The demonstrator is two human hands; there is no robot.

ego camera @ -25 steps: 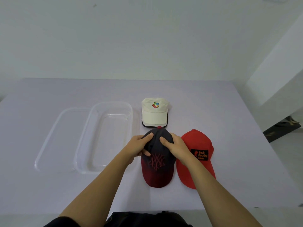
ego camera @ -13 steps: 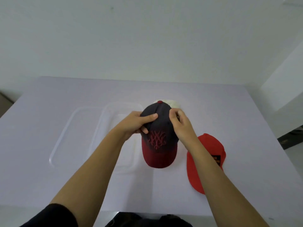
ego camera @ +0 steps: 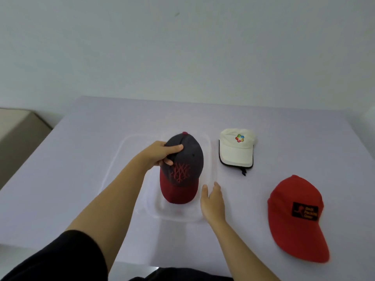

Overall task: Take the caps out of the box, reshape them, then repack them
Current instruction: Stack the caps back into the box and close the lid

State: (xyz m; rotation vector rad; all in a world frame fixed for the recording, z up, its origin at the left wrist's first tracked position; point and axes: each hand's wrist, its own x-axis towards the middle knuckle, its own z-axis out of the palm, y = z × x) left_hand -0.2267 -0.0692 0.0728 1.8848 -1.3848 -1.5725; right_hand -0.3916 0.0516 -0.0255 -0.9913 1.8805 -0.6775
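My left hand (ego camera: 162, 154) grips the crown of a dark grey cap (ego camera: 183, 169) with a maroon brim and red stitched logo, holding it over the clear plastic box (ego camera: 211, 159). My right hand (ego camera: 212, 201) is off the cap, fingers apart, resting by the box's right rim. A white cap (ego camera: 236, 151) with a coloured logo lies on the table right of the box. A red cap (ego camera: 295, 218) with a black patch lies at the near right.
The clear lid (ego camera: 125, 157) lies just left of the box, partly hidden by my arm. The pale table (ego camera: 81, 159) ends at a white wall behind. A beige block (ego camera: 18, 126) stands beyond the table's left edge.
The dark cap has been lifted off the table and carried left over the box. My right hand has let go of it. The view has swung left.
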